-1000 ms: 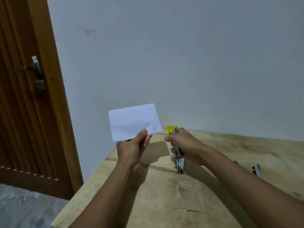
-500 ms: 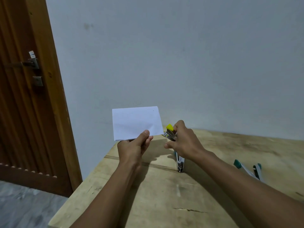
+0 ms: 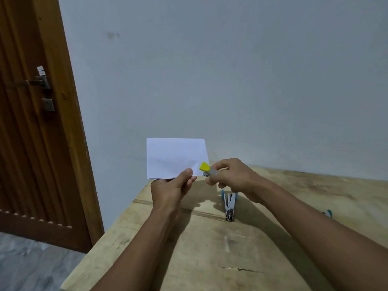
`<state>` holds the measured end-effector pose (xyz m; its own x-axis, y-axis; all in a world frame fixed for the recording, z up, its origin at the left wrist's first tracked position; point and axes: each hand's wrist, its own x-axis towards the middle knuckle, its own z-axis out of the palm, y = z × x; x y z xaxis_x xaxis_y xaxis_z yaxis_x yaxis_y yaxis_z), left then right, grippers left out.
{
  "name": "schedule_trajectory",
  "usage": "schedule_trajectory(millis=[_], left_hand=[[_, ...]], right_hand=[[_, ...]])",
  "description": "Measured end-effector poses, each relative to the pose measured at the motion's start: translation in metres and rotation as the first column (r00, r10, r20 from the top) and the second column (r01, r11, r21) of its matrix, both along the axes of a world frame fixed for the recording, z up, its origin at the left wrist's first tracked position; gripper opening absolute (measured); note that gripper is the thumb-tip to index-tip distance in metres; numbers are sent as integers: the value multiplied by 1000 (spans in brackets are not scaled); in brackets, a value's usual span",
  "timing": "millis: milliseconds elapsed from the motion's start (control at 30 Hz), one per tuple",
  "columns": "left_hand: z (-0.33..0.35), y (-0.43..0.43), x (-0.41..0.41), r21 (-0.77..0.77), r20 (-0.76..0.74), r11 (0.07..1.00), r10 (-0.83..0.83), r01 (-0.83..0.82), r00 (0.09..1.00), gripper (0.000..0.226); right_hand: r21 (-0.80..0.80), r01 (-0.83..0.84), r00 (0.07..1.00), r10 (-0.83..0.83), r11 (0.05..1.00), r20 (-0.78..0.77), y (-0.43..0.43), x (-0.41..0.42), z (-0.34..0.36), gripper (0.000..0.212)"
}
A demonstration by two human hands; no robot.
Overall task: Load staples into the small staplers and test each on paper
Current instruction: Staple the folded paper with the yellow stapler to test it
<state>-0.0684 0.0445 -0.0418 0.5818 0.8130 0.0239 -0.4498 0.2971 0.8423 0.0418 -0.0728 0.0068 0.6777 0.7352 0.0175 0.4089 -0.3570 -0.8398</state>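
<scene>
My left hand (image 3: 171, 189) pinches the lower edge of a folded white paper (image 3: 175, 157) and holds it upright above the table's far left corner. A small yellow-tipped stapler (image 3: 206, 168) is gripped in my right hand (image 3: 235, 178), its jaw sitting over the paper's lower right corner. Most of that stapler's body is hidden by my fingers. A second small stapler (image 3: 229, 203), metal with blue sides, lies on the wooden table (image 3: 210, 248) just below my right hand.
A teal piece of another stapler (image 3: 328, 212) peeks out behind my right forearm. The table stands against a pale wall, with a wooden door (image 3: 31, 122) to the left and the floor below the table's left edge.
My right hand has swung the yellow stapler from upright to pointing left and brought its jaw onto the paper's corner. The paper has levelled out and drawn closer to my right hand.
</scene>
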Motion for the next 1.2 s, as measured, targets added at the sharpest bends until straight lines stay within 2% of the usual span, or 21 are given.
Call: schedule_trajectory(millis=[33, 100, 200, 367, 533, 700, 767, 867, 933, 1033, 1200], left_hand=[[1, 0, -1, 3, 4, 1000, -8, 8, 1000, 6], [3, -1, -1, 5, 8, 1000, -24, 24, 1000, 7], [7, 0, -3, -1, 19, 998, -57, 57, 998, 10], [12, 4, -7, -13, 26, 990, -139, 139, 990, 17], [16, 0, -8, -3, 18, 986, -167, 167, 986, 19], [17, 2, -10, 5, 1, 987, -163, 163, 987, 14], [16, 3, -13, 9, -1, 988, -157, 157, 988, 13], [16, 8, -18, 2, 8, 990, -141, 141, 990, 17], [16, 14, -23, -1, 17, 991, -134, 134, 991, 21], [14, 17, -27, -8, 17, 991, -137, 137, 990, 21], [12, 22, -29, -38, -90, 995, -101, 97, 991, 16]], right_hand=[[7, -12, 998, 12, 1000, -57, -1, -2, 4, 17], [24, -14, 986, 17, 1000, -168, -2, -3, 8, 32], [35, -30, 974, 37, 999, -225, -3, -2, 11, 51], [36, -98, 955, 104, 995, -279, -9, -3, 17, 38], [69, -81, 978, 93, 994, -186, -9, -5, 20, 32], [67, -59, 984, 69, 996, -164, -7, -8, 20, 29], [56, -82, 969, 93, 995, -228, -7, -8, 18, 31], [112, -112, 898, 149, 987, -414, -12, -5, 15, 38], [158, -25, 873, 99, 987, -477, -12, -4, 11, 43], [220, 153, 893, -39, 964, -448, -4, -5, 2, 39], [248, 188, 933, -94, 950, -347, 22, -32, -10, 14]])
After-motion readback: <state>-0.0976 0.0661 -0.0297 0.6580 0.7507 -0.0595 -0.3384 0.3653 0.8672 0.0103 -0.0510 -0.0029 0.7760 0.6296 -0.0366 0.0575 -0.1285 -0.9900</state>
